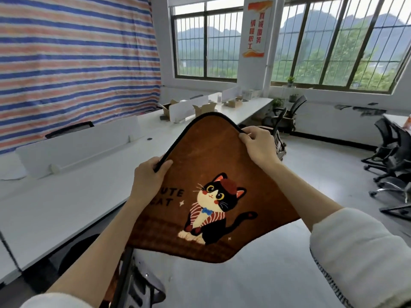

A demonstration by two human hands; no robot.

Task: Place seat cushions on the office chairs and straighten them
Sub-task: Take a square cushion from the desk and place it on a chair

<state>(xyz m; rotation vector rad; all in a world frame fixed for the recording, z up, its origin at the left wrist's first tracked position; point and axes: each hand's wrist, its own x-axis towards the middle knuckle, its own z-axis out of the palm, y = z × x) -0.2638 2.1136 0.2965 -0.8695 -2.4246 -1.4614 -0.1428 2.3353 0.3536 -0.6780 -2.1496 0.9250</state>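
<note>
Head view, looking down over both forearms: brown cat-print seat cushion held up in the air, printed face toward the camera, far corner peaking up, near corner drooping low. Left hand pinched shut on the black piped edge, thumb on the printed face, other fingers hidden behind. Right hand clamped on the same piping further round that top corner, thumb and fingers curled over the rim. Hands apart, cushion stretched between them and sagging below. Not yet on any seat.

Long white table running along the left, low white dividers and a few cardboard boxes on it. Directly beneath the cushion, part of a black office chair at the bottom edge, frame and mesh only partly visible, seat itself hidden by cushion and arms. More black office chairs by the windows and a cluster at far right.

Step in hand, by the look of it: carrying and orienting the cushion before laying it down. Next move likely calls for lowering it flat onto the seat below, cat upright toward the sitter, then releasing the piping and smoothing the corners square to the seat edges. Worth watching: the floppy near corner folding under on landing.
</note>
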